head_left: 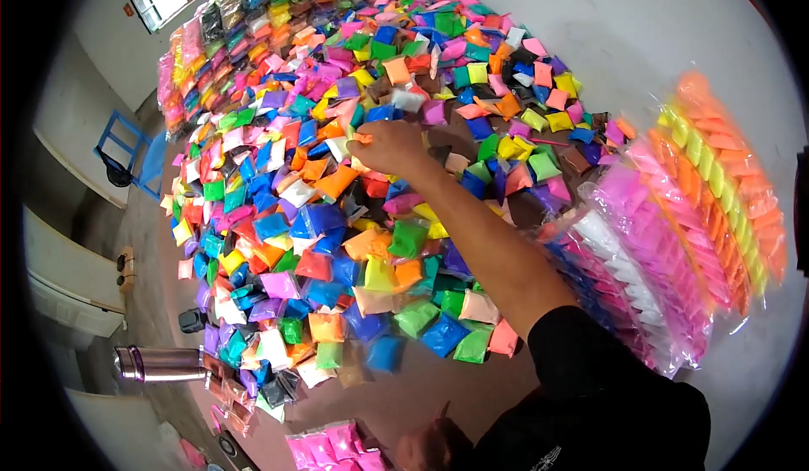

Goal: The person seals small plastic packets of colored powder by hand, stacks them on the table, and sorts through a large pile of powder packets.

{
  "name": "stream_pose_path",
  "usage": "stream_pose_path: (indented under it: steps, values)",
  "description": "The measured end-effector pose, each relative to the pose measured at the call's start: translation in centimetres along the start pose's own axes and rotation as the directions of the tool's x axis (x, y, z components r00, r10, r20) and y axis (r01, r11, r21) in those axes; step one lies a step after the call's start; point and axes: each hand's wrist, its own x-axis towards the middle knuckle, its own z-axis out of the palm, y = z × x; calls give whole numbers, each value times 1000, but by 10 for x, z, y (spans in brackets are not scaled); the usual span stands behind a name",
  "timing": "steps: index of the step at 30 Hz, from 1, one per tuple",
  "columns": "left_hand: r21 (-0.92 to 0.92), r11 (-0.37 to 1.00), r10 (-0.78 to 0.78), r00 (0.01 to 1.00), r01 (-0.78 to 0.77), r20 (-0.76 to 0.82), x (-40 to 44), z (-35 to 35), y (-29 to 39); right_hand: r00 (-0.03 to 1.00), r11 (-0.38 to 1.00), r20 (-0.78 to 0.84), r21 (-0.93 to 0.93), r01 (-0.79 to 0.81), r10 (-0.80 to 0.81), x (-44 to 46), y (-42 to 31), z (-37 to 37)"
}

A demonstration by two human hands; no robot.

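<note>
My right hand reaches far out over a large heap of small sealed plastic packets in many colours. Its fingers are curled down among them, beside a white packet and a blue packet. What sits between those fingertips is hidden. Close to my body, at the bottom edge, my left hand is dark and smeared, and its fingers cannot be made out. Left of it lies a clear bag of bright pink packets.
Long clear bags of packets in rows lie on the right. More filled bags are stacked at the back left. A steel flask lies at the table's left edge. Beyond stands a blue metal chair.
</note>
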Motion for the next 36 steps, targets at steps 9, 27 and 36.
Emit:
stream_pose_path:
  steps: [9,27,36]
  values:
    - [17,1000,6,1000,-6,15,-5,5,-4,974,989,-216,142,-32,63,5,15,-3]
    - [-78,997,0,1000,2,24,33,6,3,588,708,-504,70,-702,633,52,159,-74]
    - [-89,996,-11,1000,13,25,32,7,6,721,735,-278,-68,-674,635,78,136,-52]
